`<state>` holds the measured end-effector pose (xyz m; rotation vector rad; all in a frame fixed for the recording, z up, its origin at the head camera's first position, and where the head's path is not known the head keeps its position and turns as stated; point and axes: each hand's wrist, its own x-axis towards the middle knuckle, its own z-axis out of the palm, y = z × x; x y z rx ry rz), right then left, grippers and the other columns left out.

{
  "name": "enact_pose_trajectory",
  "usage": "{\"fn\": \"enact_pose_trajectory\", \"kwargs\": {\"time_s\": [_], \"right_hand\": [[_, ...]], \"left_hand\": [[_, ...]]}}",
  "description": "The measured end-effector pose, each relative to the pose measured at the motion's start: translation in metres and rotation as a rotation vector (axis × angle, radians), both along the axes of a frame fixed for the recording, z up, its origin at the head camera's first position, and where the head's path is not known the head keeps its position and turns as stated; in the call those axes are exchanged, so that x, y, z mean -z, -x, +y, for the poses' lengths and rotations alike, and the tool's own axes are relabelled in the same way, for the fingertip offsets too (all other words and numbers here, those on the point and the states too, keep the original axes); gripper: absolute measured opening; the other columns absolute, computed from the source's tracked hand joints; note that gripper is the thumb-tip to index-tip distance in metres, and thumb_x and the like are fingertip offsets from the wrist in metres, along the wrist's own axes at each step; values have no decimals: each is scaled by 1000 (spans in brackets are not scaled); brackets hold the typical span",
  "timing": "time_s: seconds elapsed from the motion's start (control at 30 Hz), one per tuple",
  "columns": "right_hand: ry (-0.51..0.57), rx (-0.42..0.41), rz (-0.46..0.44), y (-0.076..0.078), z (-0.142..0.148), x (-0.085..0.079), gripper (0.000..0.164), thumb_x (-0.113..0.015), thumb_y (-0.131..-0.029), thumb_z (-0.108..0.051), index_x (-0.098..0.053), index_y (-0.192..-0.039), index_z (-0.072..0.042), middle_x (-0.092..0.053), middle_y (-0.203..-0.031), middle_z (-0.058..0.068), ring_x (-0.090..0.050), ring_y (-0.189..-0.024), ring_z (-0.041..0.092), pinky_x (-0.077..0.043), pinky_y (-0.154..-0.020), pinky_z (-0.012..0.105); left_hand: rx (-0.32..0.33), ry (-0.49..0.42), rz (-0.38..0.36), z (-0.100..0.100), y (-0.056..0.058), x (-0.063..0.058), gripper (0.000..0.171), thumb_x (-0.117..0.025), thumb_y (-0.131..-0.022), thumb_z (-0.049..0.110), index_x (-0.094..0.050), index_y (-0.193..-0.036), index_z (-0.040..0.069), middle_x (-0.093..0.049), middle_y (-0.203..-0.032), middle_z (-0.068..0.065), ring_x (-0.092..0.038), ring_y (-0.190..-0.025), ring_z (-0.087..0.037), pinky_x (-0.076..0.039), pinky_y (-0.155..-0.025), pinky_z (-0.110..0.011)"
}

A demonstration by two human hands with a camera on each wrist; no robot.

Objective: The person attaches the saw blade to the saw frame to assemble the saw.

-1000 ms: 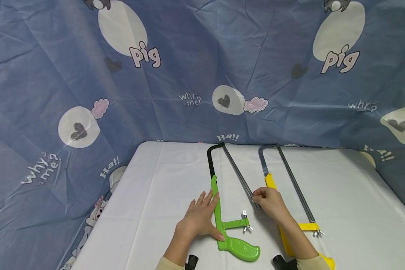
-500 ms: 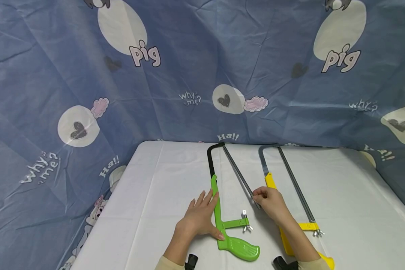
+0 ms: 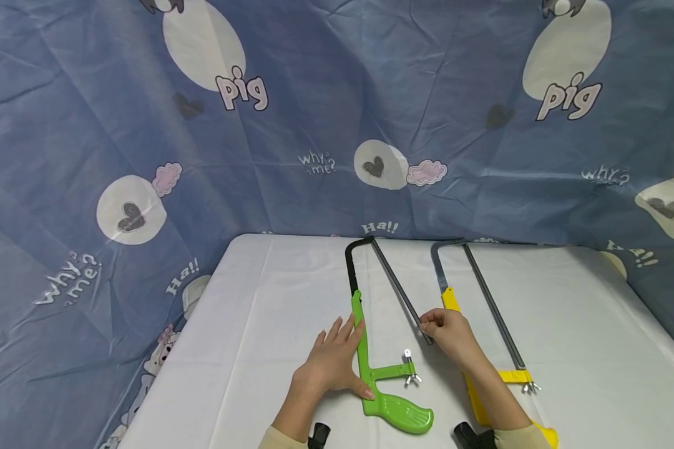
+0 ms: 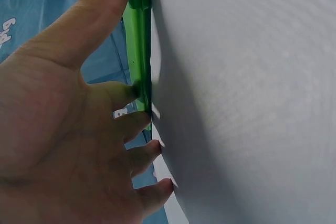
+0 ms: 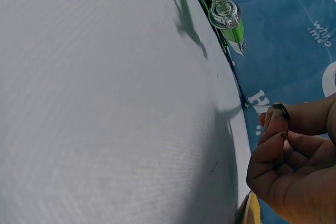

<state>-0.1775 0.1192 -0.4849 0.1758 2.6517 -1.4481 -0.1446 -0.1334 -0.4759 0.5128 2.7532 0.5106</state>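
Observation:
A hacksaw frame with a green handle (image 3: pixel 400 413) and black front bow lies on the white table. My left hand (image 3: pixel 332 360) rests on the green frame, fingers spread straight, thumb near the handle. The dark saw blade (image 3: pixel 395 284) joins the bow at its far end and slants away from the frame. Its near end is pinched between the thumb and fingers of my right hand (image 3: pixel 451 335), apart from the green arm's wing-nut bolt (image 3: pixel 409 368). In the right wrist view the blade's end (image 5: pixel 281 110) shows between the fingertips.
A second hacksaw with a yellow frame (image 3: pixel 515 376) lies to the right, partly under my right forearm; its blade (image 3: pixel 494 308) reaches the yellow arm with its wing nut (image 3: pixel 530 388). A blue printed cloth (image 3: pixel 337 112) hangs behind the white table (image 3: pixel 281 293).

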Motion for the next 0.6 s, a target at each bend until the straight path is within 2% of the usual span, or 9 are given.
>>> {"fn": "enact_pose_trajectory", "kwargs": {"time_s": [0.33, 0.6], "right_hand": [[29, -5, -5, -5, 4, 3, 15, -65, -91, -7, -71, -101, 3, -67, -80, 8, -53, -69, 16, -44, -57, 26], [53, -27, 24, -4, 3, -6, 16, -63, -93, -7, -71, -104, 3, -69, -84, 10, -54, -70, 15, -45, -58, 25]], "left_hand": [[2, 2, -3, 0, -1, 0, 134, -92, -51, 59, -26, -158, 13, -20, -167, -11, -14, -155, -38, -19, -121, -61], [2, 6, -3, 0, 0, 2, 134, -92, -52, 59, -24, -159, 14, -18, -167, -10, -13, -155, -37, -19, -121, -61]]}}
